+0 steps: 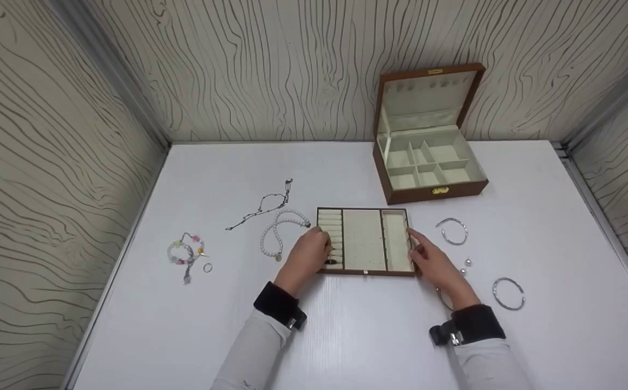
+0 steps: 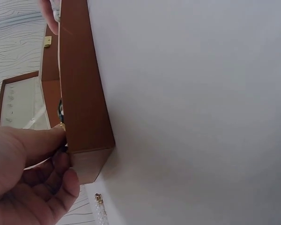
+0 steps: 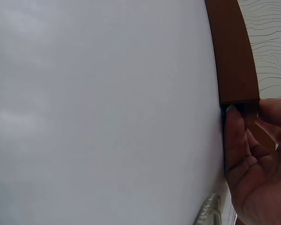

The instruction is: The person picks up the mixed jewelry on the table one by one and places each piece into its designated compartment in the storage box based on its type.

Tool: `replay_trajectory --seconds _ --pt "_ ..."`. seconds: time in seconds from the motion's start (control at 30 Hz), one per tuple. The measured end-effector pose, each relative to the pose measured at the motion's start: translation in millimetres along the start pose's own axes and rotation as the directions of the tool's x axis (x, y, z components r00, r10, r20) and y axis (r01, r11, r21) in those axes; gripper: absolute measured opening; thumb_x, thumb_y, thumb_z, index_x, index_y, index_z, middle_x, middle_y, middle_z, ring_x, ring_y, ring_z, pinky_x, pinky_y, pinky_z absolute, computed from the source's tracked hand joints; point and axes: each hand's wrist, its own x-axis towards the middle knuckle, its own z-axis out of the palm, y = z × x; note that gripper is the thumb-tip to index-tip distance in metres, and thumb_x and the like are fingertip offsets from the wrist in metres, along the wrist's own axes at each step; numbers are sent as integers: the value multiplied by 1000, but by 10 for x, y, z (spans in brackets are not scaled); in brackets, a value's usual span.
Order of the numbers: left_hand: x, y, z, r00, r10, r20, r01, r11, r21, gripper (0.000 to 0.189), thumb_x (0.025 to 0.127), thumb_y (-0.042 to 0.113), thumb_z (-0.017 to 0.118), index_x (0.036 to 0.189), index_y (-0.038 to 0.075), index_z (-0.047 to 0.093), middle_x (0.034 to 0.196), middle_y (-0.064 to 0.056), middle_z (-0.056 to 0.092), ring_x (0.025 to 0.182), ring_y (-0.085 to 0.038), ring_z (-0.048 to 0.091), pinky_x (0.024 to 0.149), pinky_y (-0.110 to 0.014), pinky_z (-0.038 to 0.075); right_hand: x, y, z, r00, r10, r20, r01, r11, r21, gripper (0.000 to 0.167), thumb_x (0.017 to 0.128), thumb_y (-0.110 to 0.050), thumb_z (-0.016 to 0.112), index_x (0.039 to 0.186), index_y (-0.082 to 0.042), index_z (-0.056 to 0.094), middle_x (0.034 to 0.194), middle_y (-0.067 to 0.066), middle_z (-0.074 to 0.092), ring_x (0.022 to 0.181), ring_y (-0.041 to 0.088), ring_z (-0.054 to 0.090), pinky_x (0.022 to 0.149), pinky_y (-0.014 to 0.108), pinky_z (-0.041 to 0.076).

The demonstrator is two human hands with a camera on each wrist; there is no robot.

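A shallow brown jewelry tray (image 1: 364, 238) lies on the white table, with cream ring rolls (image 1: 330, 222) at its left, a dotted panel in the middle and a long compartment at its right. My left hand (image 1: 309, 250) grips the tray's left end, thumb over the rim by the ring rolls and fingers curled at the outer side. A small green and gold piece (image 2: 61, 112) shows beside the thumb in the left wrist view. At the opposite end, my right hand (image 1: 437, 265) holds the tray's right side between thumb and fingers.
Behind stands an open brown jewelry box (image 1: 430, 157) with divided compartments. Left lie a pearl necklace (image 1: 265, 238), a dark chain (image 1: 260, 212), beaded bracelets (image 1: 170, 253) and a ring (image 1: 208, 267). Right are bangles (image 1: 495, 295), (image 1: 465, 235) and pearl earrings (image 1: 468, 262).
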Motion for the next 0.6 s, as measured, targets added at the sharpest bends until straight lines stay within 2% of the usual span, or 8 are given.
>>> replay_trajectory --seconds 0.23,0.4,0.5,0.6 --pt "-72 -74 -47 999 38 29 -34 992 -121 12 95 2 60 97 2 72 89 -1 57 81 -14 57 73 -26 51 -5 -21 -4 1000 13 0 -13 1000 -3 54 104 -14 47 154 -9 28 102 12 57 82 20 54 72 35 45" --pt "-205 -144 -159 998 57 -11 -58 981 -184 15 94 2 62 105 0 71 97 -5 59 87 -18 59 79 -30 52 -10 -31 -11 1000 17 2 -17 1000 2 54 104 -15 47 154 -10 28 102 12 57 82 20 54 71 35 45" --pt "-312 -237 -231 998 31 -49 -40 980 -194 16 94 4 64 108 1 70 100 -6 59 86 -19 60 77 -32 53 -9 -29 -12 1000 15 8 -15 1000 -1 54 104 -15 46 154 -10 27 102 12 57 81 20 54 71 35 45" --pt "-421 -378 -315 997 -25 -76 10 981 -196 17 93 6 66 109 2 69 102 -8 60 84 -19 61 74 -34 52 -5 -25 -12 1000 14 9 -14 1000 -2 54 104 -14 46 154 -9 27 102 13 57 80 20 55 71 35 46"
